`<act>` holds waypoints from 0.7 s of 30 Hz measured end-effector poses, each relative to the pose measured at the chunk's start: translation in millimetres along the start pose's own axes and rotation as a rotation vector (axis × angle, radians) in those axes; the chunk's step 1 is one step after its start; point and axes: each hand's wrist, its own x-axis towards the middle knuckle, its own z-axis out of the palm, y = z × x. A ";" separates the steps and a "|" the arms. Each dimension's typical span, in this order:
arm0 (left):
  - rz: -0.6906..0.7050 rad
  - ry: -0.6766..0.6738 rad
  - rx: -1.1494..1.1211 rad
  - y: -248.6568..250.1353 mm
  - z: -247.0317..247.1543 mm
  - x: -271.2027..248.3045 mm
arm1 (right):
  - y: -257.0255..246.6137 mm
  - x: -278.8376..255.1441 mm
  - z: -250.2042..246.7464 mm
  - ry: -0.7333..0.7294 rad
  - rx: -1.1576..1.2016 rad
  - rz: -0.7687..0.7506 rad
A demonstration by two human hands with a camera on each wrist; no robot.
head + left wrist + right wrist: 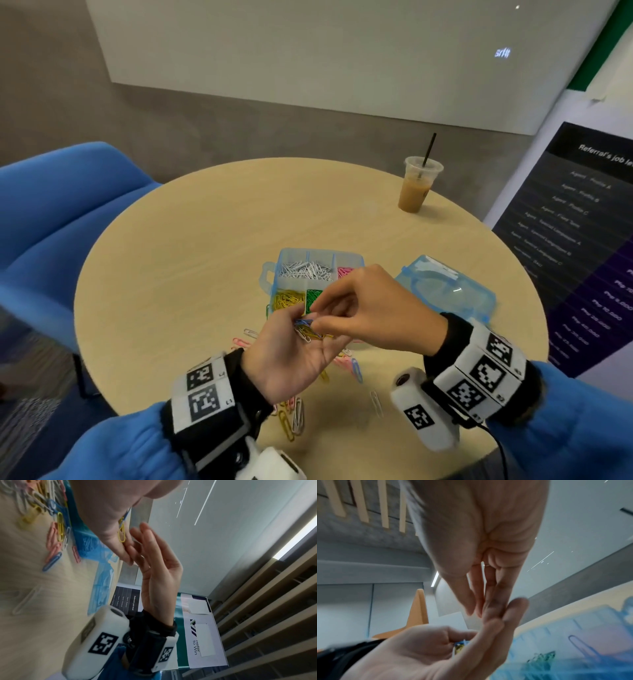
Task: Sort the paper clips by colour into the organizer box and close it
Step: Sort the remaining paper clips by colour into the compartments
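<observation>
Above the round desk, my left hand lay palm up, loosely cupped, cradling a small mixed bundle of paper clips, blue and yellow with a white one among them, while my right hand came in from the right with its thumb and forefinger closed in a pinch on the blue clips at the top of that bundle. The clips in my palm lay roughly crosswise, their long axes running left to right toward my right fingertips, so the pinch met them end-on; my right hand was plainly the nearer one to lift them away. Directly beyond both hands, further from me, stood the open organizer box, with white clips in its far-left compartment, pink just right of those, yellow at near left and green beside it. Where blue belonged I could not tell, since my hands hid the near-right compartments. The detached clear blue lid lay on the desk to the right of the box, apart from it. Loose clips in pink, yellow, white and blue lay scattered on the desk beneath and just in front of my hands, so much sorting looked to be left. An iced coffee cup with a straw stood well apart at the far edge.
</observation>
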 end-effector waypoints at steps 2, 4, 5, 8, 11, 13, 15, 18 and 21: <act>-0.013 0.001 -0.047 3.2 -2.9 1.8 | 4.3 0.5 -5.8 0.064 -0.001 -0.008; -0.019 -0.010 -0.048 5.3 -4.3 1.8 | 6.4 0.5 -9.3 0.065 -0.026 -0.018; -0.028 -0.026 -0.038 5.3 -3.3 0.7 | 6.0 0.0 -9.1 0.045 -0.032 -0.019; -0.038 -0.043 0.014 6.4 -2.5 0.9 | 2.9 -0.4 -4.6 -0.022 -0.020 -0.012; -0.054 -0.058 -0.049 9.1 -3.6 4.0 | 3.3 4.3 -0.9 -0.065 -0.054 -0.015; -0.061 -0.084 -0.100 13.6 -5.3 6.1 | 4.4 8.9 -2.3 -0.078 -0.060 -0.013; -0.071 -0.103 -0.101 19.5 -5.9 6.8 | 4.2 13.1 -5.5 -0.081 -0.046 -0.014; -0.066 -0.101 -0.075 25.7 -3.2 7.4 | 2.9 17.8 -10.8 -0.073 -0.043 -0.015; -0.054 -0.105 -0.112 28.3 -3.9 7.1 | 6.3 23.2 -14.5 -0.060 -0.058 0.002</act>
